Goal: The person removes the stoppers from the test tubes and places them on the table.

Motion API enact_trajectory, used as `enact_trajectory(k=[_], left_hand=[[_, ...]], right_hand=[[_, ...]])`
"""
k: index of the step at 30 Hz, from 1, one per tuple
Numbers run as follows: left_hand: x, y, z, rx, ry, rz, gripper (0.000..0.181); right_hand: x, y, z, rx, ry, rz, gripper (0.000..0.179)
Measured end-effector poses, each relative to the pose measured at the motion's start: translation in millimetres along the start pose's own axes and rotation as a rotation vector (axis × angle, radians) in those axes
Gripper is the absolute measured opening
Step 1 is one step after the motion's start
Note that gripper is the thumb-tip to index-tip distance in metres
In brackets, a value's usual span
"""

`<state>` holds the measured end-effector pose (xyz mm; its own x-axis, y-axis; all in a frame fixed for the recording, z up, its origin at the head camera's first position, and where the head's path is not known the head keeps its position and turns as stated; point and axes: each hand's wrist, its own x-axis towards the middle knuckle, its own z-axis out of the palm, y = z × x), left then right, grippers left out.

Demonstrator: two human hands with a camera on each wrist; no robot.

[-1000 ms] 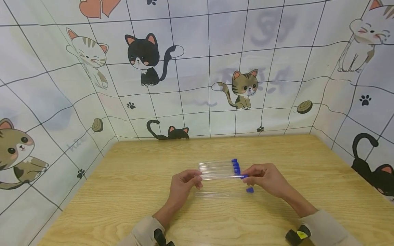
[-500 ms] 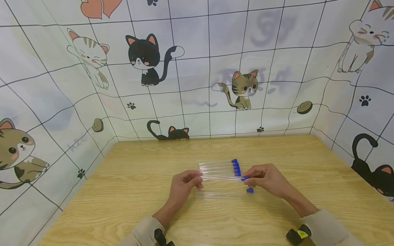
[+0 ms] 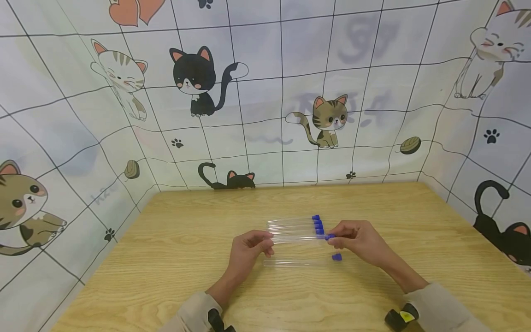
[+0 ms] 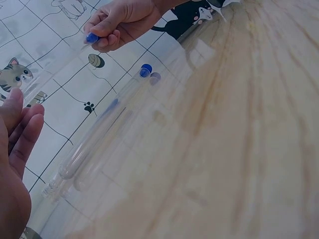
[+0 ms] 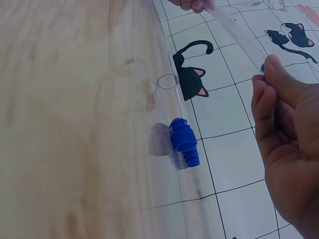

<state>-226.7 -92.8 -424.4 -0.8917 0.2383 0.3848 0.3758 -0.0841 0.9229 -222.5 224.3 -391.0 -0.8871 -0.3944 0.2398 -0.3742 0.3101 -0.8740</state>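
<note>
A clear test tube (image 3: 298, 239) is held level between both hands above the table. My left hand (image 3: 247, 251) pinches its closed end between thumb and fingers. At the other end, my right hand (image 3: 362, 240) pinches the blue stopper (image 4: 91, 38), which sits at the tube's mouth. Nearer to me lies a second clear test tube (image 3: 290, 263), its open rim showing in the right wrist view. A loose blue stopper (image 5: 183, 139) lies just right of that mouth, apart from it. Behind the held tube, several test tubes (image 3: 290, 225) with blue stoppers (image 3: 318, 226) lie side by side.
The wooden table (image 3: 186, 221) reaches back to a white cloth wall (image 3: 265, 101) with a grid and cartoon cats, which also hangs at both sides. Dark cameras (image 3: 400, 319) are strapped on both wrists over beige sleeves (image 3: 441, 309).
The stopper end of the held tube dips slightly, then comes back up, while the right fingers shift a little on the stopper. The left hand and the tubes on the table stay nearly still.
</note>
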Motion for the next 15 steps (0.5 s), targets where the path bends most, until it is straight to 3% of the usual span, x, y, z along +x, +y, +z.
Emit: enact_trajectory(k=[4, 15], left_hand=[[2.6, -16.2, -2.9, 0.003, -0.005, 0.020, 0.028], [2.0, -16.2, -3.9, -0.003, -0.025, 0.033, 0.028]], right_hand=[[0.1, -0.1, 2.6, -0.035, 0.062, 0.000, 0.016], [0.5, 0.4, 9.1, -0.089, 0.180, 0.009, 0.018]])
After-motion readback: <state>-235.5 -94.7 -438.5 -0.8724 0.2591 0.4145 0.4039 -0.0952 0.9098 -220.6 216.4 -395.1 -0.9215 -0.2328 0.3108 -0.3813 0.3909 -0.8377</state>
